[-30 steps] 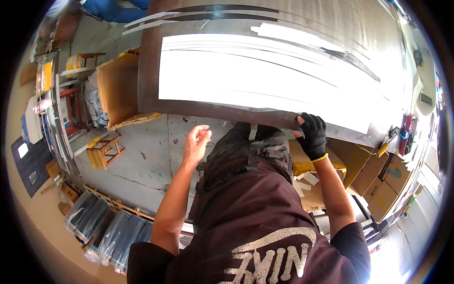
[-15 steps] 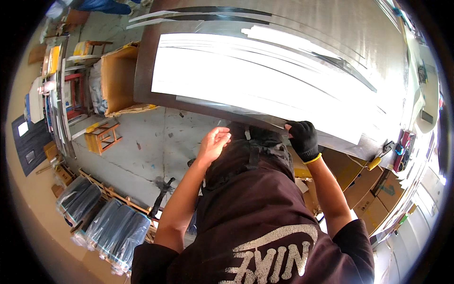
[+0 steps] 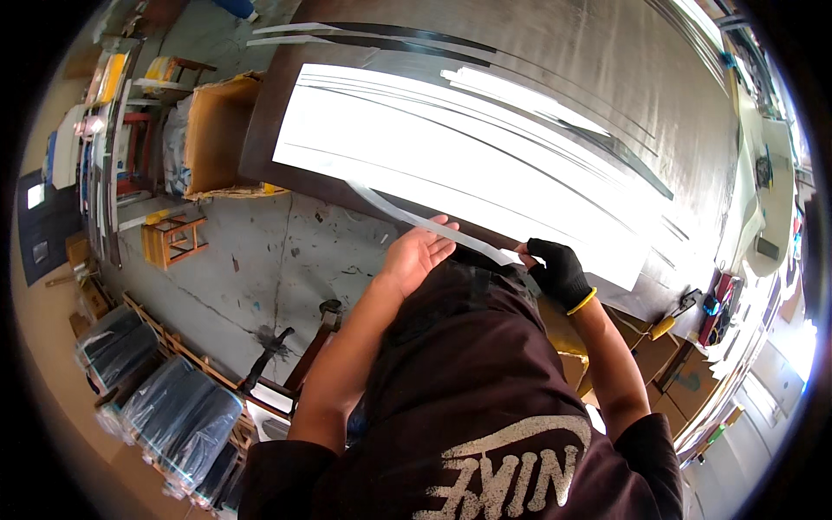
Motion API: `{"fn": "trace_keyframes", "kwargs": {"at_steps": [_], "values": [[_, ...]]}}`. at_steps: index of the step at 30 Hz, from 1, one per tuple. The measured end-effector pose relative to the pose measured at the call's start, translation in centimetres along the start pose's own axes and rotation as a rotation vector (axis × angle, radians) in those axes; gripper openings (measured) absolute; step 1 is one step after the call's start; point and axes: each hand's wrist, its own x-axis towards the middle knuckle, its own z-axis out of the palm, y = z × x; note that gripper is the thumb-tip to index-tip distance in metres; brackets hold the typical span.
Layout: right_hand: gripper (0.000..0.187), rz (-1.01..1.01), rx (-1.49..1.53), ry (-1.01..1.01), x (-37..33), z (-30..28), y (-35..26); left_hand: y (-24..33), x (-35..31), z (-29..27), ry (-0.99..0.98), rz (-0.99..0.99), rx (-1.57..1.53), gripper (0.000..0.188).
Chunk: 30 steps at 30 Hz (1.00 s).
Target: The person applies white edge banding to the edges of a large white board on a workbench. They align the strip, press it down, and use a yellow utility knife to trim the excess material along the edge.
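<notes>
A long, narrow, translucent strip (image 3: 381, 204) hangs in a shallow curve along the near edge of the dark worktable (image 3: 263, 143). My right hand (image 3: 559, 273), in a black glove with bare fingertips and a yellow cuff, pinches the strip close to its right end. Bare and palm up, my left hand (image 3: 420, 256) is beside the strip's middle with its fingers stretched out; whether they touch it I cannot tell. Behind both hands a large bright white sheet (image 3: 416, 143) lies on the table, with several thin dark lines or strips across it.
Left of the table stands an open cardboard box (image 3: 217, 143), with a small wooden stool (image 3: 178, 241) nearer me. Dark rolls wrapped in plastic (image 3: 178, 416) fill the lower left. A yellow-handled tool (image 3: 663, 328) is at the table's right corner. Another person's leg (image 3: 236, 7) shows at the top.
The strip has come up into sight off the table's near edge, pinched in my right hand. My left hand has shifted right and opened more. The view has tilted slightly.
</notes>
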Motion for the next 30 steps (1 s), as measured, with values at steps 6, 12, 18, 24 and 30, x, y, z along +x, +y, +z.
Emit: {"fn": "trace_keyframes", "kwargs": {"at_steps": [6, 12, 18, 24, 30], "values": [[0.014, 0.072, 0.053, -0.056, -0.4, 0.0, 2.7, 0.8, 0.7, -0.7, 0.013, 0.295, -0.122, 0.046], [0.015, 0.131, 0.055, -0.056, -0.6, 0.2, 5.1, 6.1, -0.3, -2.6, 0.162, 0.468, -0.060, 0.053], [0.016, 0.120, -0.031, -0.029, -0.2, 0.4, 7.2, 10.8, -0.9, -4.2, 0.265, 0.549, 0.296, 0.048], [0.017, 0.121, -0.091, 0.059, -0.2, 0.9, 7.5, 13.2, -1.0, -4.5, 0.262, 0.493, 0.429, 0.044], [0.024, -0.004, -0.547, 0.159, 0.1, 0.5, 4.1, 14.3, -0.4, -5.3, 0.273, 0.417, 0.498, 0.042]]}}
